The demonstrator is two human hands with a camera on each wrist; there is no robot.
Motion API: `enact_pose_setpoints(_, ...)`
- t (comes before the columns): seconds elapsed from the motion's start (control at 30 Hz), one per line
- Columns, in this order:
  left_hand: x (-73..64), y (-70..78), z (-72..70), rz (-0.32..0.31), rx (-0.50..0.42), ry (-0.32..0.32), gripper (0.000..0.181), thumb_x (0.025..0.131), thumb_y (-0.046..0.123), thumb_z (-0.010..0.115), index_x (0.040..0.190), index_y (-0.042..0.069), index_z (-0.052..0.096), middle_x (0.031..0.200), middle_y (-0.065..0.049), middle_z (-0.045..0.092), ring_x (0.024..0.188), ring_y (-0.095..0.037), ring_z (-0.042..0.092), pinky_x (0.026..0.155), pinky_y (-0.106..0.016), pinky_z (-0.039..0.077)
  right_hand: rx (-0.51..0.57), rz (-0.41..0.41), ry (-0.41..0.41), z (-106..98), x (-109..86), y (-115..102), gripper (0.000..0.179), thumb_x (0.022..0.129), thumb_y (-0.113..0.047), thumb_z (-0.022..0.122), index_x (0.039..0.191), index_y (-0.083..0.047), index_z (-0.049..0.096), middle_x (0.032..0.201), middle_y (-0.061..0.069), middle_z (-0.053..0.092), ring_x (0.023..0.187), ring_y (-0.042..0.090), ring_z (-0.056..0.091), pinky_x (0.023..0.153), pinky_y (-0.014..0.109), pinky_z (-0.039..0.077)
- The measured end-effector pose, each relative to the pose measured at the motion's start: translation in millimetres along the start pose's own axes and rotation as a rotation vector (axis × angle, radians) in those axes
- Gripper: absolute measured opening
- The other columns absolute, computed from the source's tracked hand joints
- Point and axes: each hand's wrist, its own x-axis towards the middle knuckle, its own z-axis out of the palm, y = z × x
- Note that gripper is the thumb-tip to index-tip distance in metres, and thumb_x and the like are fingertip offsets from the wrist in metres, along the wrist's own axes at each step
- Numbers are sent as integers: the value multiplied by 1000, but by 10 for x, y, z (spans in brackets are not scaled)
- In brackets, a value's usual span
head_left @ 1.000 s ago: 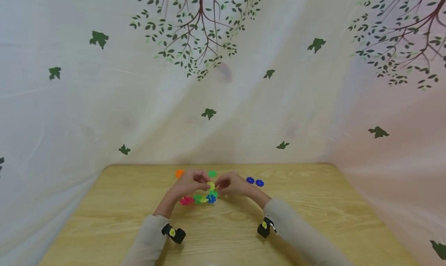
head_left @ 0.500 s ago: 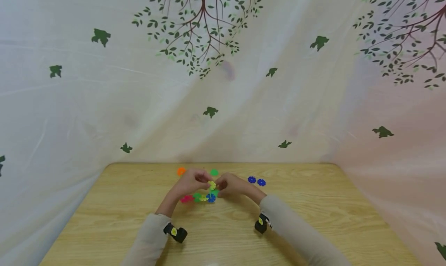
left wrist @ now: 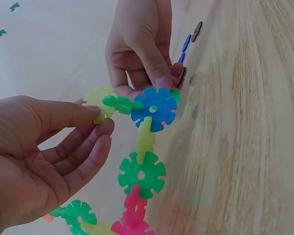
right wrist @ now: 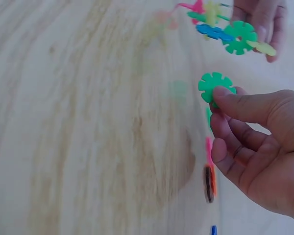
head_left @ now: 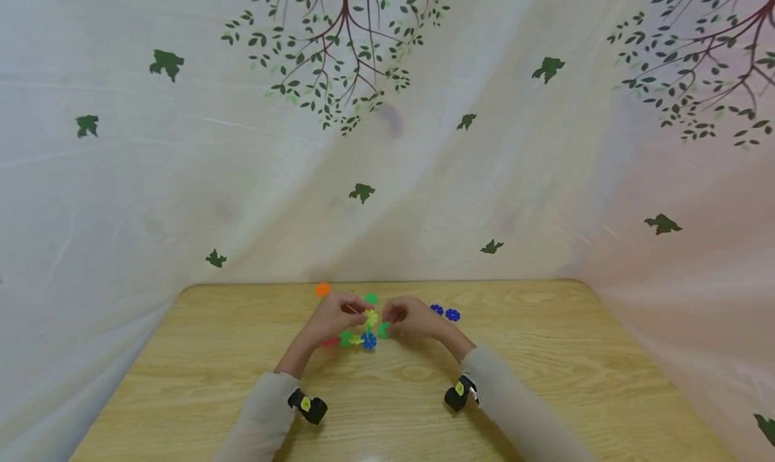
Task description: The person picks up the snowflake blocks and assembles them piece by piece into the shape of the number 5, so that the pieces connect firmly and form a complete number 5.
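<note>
My left hand (head_left: 333, 317) pinches a yellow notched snowflake disc (head_left: 371, 316) between thumb and forefinger. This disc is the end of a chain of interlocked discs. In the left wrist view, a small green disc (left wrist: 122, 104) links it to a blue disc (left wrist: 161, 115). Then come another yellow disc (left wrist: 146, 139), a larger-looking green disc (left wrist: 132, 169) and pink discs (left wrist: 134, 208). My right hand (head_left: 412, 317) pinches a loose green disc (right wrist: 210, 84), apart from the chain in the right wrist view. The left hand partly hides the chain in the head view.
Two dark blue discs (head_left: 452, 315) lie on the wooden table (head_left: 387, 395) right of my right hand. A green disc (head_left: 371, 298) is behind the hands. Pink and brown discs (right wrist: 208, 183) show in the right wrist view. A printed curtain (head_left: 412, 179) hangs behind the table.
My right hand has drawn slightly right, away from the chain, with the green disc now showing apart in its fingers. The chain's orange end has shifted a little right and away; the left hand keeps its pinch.
</note>
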Motion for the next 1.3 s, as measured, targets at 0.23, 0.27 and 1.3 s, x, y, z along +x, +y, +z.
enact_pose_setpoints(0.23, 84, 11, 37, 23, -5, 14, 16, 92, 4, 71, 106, 1, 78, 99, -16, 75, 82, -17, 68, 72, -29, 59, 99, 2, 128, -149, -81, 72, 16, 92, -6, 73, 108, -2, 71, 95, 9, 71, 84, 10, 62, 72, 24, 53)
enact_pose_setpoints(0.27, 95, 12, 46, 24, -9, 16, 16, 92, 4, 71, 106, 1, 78, 99, -16, 75, 82, -17, 68, 72, -29, 59, 111, -6, 142, -174, -96, 69, 18, 93, -8, 73, 110, -1, 71, 95, 11, 71, 83, 10, 62, 71, 26, 54)
enact_pose_setpoints(1.3, 132, -41, 279, 51, -77, 87, 16, 91, 3, 74, 106, 3, 78, 101, -15, 77, 85, -18, 70, 72, -22, 57, 197, -98, 258, -116, -118, -50, 9, 95, -2, 69, 103, -1, 72, 106, 19, 68, 92, 18, 64, 82, 60, 58)
